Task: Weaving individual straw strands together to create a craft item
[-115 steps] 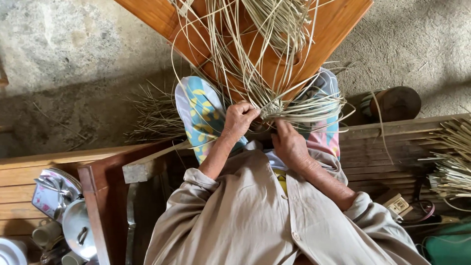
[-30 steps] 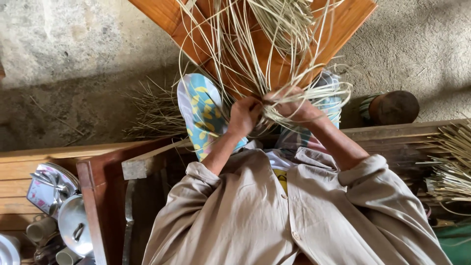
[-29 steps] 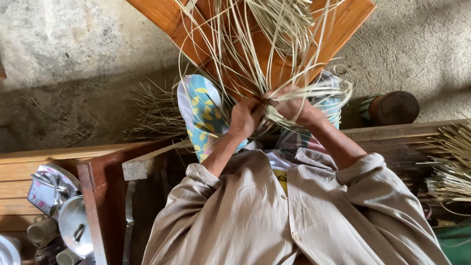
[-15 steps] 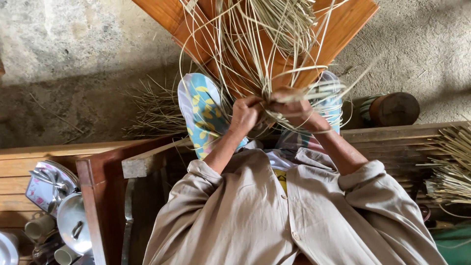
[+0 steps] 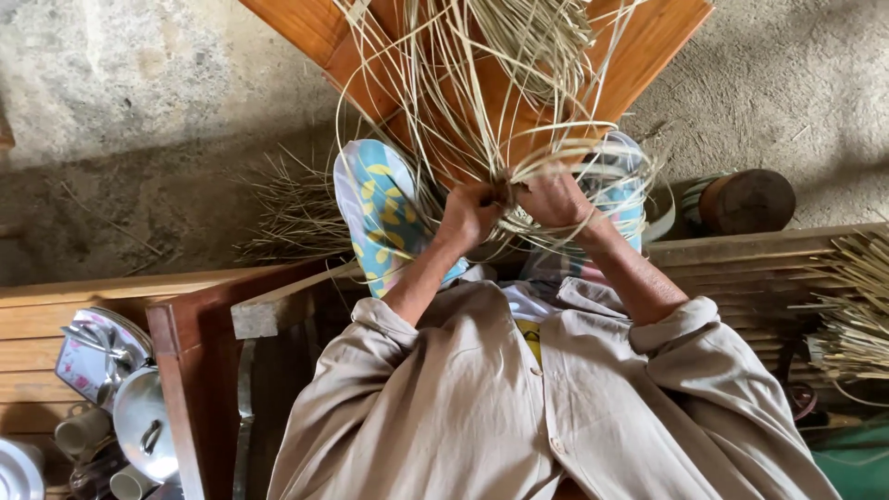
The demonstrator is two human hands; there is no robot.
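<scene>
A spray of long pale reed strips (image 5: 482,83) fans out from a small woven knot held between both hands, above my knees in patterned blue and yellow cloth (image 5: 375,208). My left hand (image 5: 466,215) grips the knot from the left with closed fingers. My right hand (image 5: 556,196) is closed on strips that curl over its back and wrist. The knot itself is mostly hidden by my fingers. Behind the strips lies an orange-brown wooden board (image 5: 648,42).
A heap of dry reed scraps (image 5: 292,208) lies on the concrete floor at left. A round wooden block (image 5: 745,199) sits at right. More reed bundles (image 5: 857,315) rest on a wooden bench. Metal pot lids and cups (image 5: 111,407) crowd the lower left.
My right hand rose from my lap to the strips beside my left hand, then drew some strips round, which now loop over its wrist. My left hand stayed on the knot.
</scene>
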